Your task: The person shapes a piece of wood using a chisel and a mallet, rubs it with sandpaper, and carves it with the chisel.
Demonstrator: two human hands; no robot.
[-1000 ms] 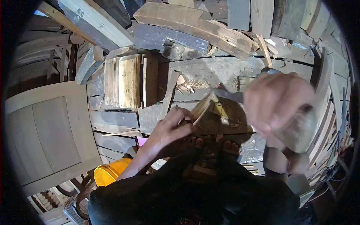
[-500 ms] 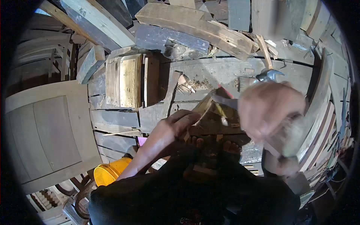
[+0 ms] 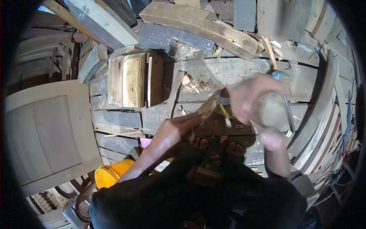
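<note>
My left hand (image 3: pixel 182 126) is closed on a narrow strip of wood (image 3: pixel 209 108), holding it upright and tilted over the floor in front of my feet. Close to the strip's upper end, my right hand (image 3: pixel 253 95) is smeared by motion. From its left side a short grey metal blade (image 3: pixel 223 100) sticks out toward the wood, and the tool's handle is hidden in the fist. A pale rounded blur (image 3: pixel 271 110) lies beside that hand; what it is I cannot make out. Something yellow (image 3: pixel 225 111) shows below the blade.
A curved metal claw (image 3: pixel 280 74) and a thin metal bar (image 3: pixel 288 112) lie right of my hand. Wood blocks (image 3: pixel 133 80) stand left, with shavings (image 3: pixel 200 84) between. Heavy beams (image 3: pixel 198 26) lie at the back, curved boards (image 3: pixel 316 114) at right. A yellow bucket (image 3: pixel 106 177) sits near left.
My right hand has shifted left and slightly up with the tool, uncovering the thin metal bar on the floor. My left hand keeps its hold on the wood strip, almost unmoved.
</note>
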